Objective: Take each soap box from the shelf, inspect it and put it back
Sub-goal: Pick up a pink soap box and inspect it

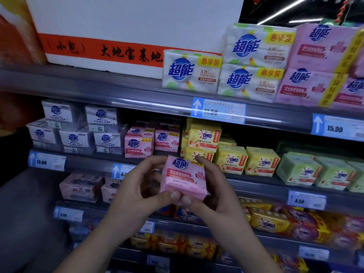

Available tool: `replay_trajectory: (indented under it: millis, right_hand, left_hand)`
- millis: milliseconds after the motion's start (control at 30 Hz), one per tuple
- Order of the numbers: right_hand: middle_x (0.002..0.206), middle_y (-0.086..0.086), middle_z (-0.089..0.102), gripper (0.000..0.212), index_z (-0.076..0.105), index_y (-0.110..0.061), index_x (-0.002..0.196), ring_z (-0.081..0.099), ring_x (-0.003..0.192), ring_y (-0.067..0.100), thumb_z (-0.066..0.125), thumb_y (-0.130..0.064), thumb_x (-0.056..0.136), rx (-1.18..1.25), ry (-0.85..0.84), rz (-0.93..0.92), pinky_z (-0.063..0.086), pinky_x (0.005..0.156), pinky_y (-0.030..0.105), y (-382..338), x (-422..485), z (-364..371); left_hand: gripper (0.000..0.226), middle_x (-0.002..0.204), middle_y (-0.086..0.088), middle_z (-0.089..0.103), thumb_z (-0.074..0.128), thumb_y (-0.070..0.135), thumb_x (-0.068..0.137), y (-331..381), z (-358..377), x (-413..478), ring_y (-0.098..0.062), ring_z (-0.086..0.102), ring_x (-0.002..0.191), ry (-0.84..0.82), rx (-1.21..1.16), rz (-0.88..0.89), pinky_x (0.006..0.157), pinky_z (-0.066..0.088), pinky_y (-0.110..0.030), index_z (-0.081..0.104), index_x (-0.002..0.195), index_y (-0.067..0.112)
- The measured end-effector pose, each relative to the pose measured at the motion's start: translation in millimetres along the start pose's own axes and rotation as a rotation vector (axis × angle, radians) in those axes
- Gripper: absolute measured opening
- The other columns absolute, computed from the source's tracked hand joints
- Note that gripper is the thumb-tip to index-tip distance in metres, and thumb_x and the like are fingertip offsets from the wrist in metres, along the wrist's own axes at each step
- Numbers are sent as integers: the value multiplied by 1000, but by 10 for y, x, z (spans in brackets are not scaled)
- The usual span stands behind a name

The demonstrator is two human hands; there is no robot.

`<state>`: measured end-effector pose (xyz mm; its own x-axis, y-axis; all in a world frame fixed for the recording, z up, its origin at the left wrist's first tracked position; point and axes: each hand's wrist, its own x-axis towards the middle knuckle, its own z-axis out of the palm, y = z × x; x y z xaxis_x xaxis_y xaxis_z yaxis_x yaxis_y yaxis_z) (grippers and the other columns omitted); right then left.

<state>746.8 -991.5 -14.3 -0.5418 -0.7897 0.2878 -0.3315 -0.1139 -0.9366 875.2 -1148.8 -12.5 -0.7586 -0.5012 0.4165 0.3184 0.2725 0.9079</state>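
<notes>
The pink soap box [184,179] hides its lower edge behind both thumbs, and its back face is turned away. The left hand [137,186] and right hand [212,192] cover the price tags and packs directly behind them, toward 6 o'clock. Small print on the price tag [218,110] at 12 o'clock is too blurred to read (only the large figures come through). The pink packs [323,66] at 2 o'clock are cut off by the right edge. At 9 o'clock an orange-red shape [13,46] is blurred and cropped; what it is cannot be told. The bottom shelf packs [177,245] are smeared.
</notes>
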Motion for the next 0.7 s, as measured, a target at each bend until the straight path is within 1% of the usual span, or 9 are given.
replay_trajectory:
  millis: [67, 133, 233, 367, 433, 500, 567, 633, 700]
  right_hand:
    - [139, -27, 61, 77, 40, -58, 146, 62, 127, 3, 75, -69, 78, 43, -18, -2, 58, 102, 38, -18, -30, -22]
    - [139, -27, 61, 73, 48, -55, 143, 63, 128, 6, 69, -77, 76, 139, -17, 26, 58, 102, 41, -35, -35, -46]
    - [136, -10, 69, 64, 65, -42, 134, 70, 122, 21, 68, -73, 77, 283, 35, 113, 59, 97, 53, -24, 3, -95]
    - [126, -16, 73, 61, 64, -52, 130, 72, 113, 10, 74, -69, 72, 151, -34, 168, 63, 93, 40, -76, 9, -131]
    - [120, -13, 76, 55, 67, -51, 124, 75, 108, 12, 79, -57, 70, 164, -16, 176, 63, 88, 36, -86, 18, -142]
    - [117, 2, 79, 50, 70, -36, 125, 78, 102, 24, 75, -42, 76, 356, 18, 217, 63, 80, 35, -78, 22, -134]
    - [120, 18, 76, 47, 70, -15, 128, 78, 98, 32, 60, -35, 87, 645, -24, 257, 63, 71, 35, -79, 6, -102]
    - [123, 26, 73, 47, 73, -10, 124, 73, 98, 36, 48, -36, 94, 801, -53, 295, 63, 72, 41, -62, -21, -61]
    - [122, 25, 74, 43, 77, -12, 117, 73, 100, 36, 48, -38, 98, 757, 1, 312, 62, 79, 45, -42, -22, -39]
  left_hand:
    - [63, 110, -11, 77, 90, 62, 60, 44, 29, -3, -33, 74, 100, 28, -2, 15, 82, 62, -59, 69, 114, 36]
    - [60, 100, -15, 76, 94, 59, 54, 83, 50, -5, -35, 75, 91, 65, 13, 32, 73, 63, -60, 70, 103, 33]
    - [55, 98, -1, 76, 95, 45, 54, 137, 84, -9, -21, 75, 87, 75, 156, 84, 64, 64, -37, 68, 102, 37]
    - [62, 121, 22, 63, 85, 47, 65, 216, 187, -12, -5, 63, 111, 9, 486, 283, 83, 55, -16, 61, 123, 45]
    - [73, 127, 24, 61, 85, 50, 65, 208, 211, -18, -3, 61, 118, -5, 494, 275, 90, 50, -12, 55, 131, 48]
    - [86, 132, 21, 61, 89, 51, 60, 202, 207, -31, -2, 60, 122, -17, 388, 193, 94, 50, -13, 48, 136, 53]
    - [85, 134, 19, 62, 91, 48, 60, 180, 208, -32, -3, 61, 123, -48, 323, 168, 96, 53, -17, 50, 134, 52]
    - [72, 128, 17, 67, 90, 41, 64, 178, 227, -34, -9, 65, 119, -52, 279, 184, 91, 58, -24, 57, 127, 46]
    - [64, 125, 18, 67, 88, 36, 68, 180, 229, -29, -11, 65, 119, -21, 302, 241, 89, 58, -23, 60, 125, 41]
